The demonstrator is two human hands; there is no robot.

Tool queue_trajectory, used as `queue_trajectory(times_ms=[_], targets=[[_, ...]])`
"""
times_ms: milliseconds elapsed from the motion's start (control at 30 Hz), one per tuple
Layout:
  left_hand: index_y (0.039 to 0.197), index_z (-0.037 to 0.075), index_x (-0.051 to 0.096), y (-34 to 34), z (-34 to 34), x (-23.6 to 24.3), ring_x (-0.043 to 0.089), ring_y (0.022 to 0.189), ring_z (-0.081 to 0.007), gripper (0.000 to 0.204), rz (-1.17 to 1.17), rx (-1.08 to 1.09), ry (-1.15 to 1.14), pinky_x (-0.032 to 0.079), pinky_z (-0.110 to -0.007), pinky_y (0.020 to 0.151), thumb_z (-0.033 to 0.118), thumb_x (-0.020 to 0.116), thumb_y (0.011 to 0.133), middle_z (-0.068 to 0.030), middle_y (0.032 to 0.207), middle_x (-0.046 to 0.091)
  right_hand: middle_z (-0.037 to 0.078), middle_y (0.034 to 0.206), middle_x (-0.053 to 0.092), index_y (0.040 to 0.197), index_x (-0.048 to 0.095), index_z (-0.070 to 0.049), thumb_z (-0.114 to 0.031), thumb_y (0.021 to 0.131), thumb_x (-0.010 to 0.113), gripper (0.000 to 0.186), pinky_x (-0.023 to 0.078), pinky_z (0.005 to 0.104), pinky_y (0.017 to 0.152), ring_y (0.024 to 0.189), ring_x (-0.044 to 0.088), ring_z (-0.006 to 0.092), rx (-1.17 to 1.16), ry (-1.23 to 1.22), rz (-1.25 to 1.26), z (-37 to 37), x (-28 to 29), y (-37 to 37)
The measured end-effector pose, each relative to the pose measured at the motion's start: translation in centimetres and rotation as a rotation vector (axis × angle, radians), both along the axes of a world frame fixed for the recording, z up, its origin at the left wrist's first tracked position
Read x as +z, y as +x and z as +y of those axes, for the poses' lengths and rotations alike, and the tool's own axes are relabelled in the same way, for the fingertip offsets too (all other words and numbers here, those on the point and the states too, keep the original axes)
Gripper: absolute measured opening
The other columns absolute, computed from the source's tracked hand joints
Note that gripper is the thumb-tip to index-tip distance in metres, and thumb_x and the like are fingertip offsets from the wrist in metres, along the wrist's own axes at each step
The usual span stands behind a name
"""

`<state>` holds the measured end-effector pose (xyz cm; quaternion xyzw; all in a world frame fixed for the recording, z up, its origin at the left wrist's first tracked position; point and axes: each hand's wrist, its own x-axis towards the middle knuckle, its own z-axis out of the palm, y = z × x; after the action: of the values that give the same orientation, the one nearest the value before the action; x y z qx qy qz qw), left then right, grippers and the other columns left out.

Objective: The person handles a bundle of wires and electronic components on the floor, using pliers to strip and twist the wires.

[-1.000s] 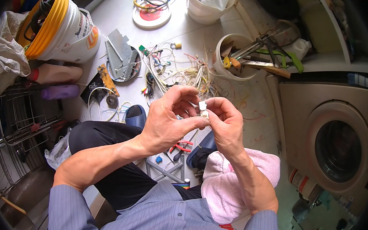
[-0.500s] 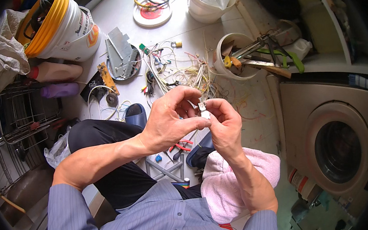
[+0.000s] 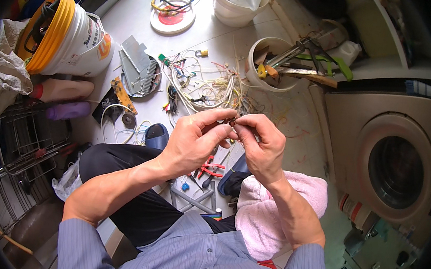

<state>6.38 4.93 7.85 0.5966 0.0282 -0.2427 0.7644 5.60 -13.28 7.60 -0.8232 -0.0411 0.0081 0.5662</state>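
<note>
My left hand [image 3: 192, 141] and my right hand [image 3: 264, 148] meet above the floor in front of me, fingertips pinched together. Between them is a small dark, copper-brown piece [image 3: 233, 121], mostly hidden by the fingers, its exact kind unclear. Just beyond the hands lies a tangled heap of cables and thin wires [image 3: 229, 89]. Below them, between my legs, are red-handled pliers [image 3: 213, 171] and a small blue piece [image 3: 185, 187] beside a grey metal frame [image 3: 192, 200].
At the left stand a white bucket [image 3: 82, 46] with a yellow rim and a wire rack [image 3: 25, 141]. A tray of metal parts [image 3: 141, 71] lies nearby. A tool bucket [image 3: 261, 79] and a washing machine [image 3: 338, 135] are on the right. A pink towel [image 3: 283, 212] covers my right knee.
The small white piece seen at my fingertips no longer shows; a dark, copper-brown bit shows there instead. Both hands have turned slightly and the fingers have drawn closer together.
</note>
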Motion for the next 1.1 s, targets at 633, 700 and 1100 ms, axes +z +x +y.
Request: queue_trajectory(times_ms=[633,700,1100], targets=[[0.136,-0.009,0.054,0.13,0.19,-0.45,0.072,0.093,-0.0189,0.037,0.135,-0.012,-0.011,0.062,-0.028,0.071,0.013,0.053,0.107,-0.0142,0.114,0.069,0.015,0.092,0.068,0.105,0.069,-0.001,0.004,0.084,0.072,0.021,0.055,0.0337,0.067,0.077,0.07,0.0269,0.159,-0.125,-0.223,-0.38,0.27,0.71],[0.137,-0.009,0.052,0.1,0.2,-0.51,0.072,0.094,-0.0195,0.037,0.143,-0.022,-0.039,0.062,-0.03,0.072,0.012,0.053,0.106,-0.0139,0.113,0.069,0.015,0.091,0.069,0.104,0.07,0.0,0.005,0.085,0.072,0.02,0.055,0.0337,0.067,0.078,0.07,0.0263,0.134,-0.062,-0.202,-0.48,0.11,0.73],[0.128,-0.006,0.059,0.73,0.66,-0.08,0.074,0.089,-0.0198,0.033,0.301,-0.105,-0.058,0.061,-0.031,0.066,0.017,0.054,0.105,-0.0155,0.107,0.073,0.008,0.09,0.073,0.107,0.071,0.004,0.001,0.096,0.065,0.014,0.054,0.024,0.062,0.069,0.065,0.0097,-0.018,0.225,0.25,-0.03,0.42,0.06]])
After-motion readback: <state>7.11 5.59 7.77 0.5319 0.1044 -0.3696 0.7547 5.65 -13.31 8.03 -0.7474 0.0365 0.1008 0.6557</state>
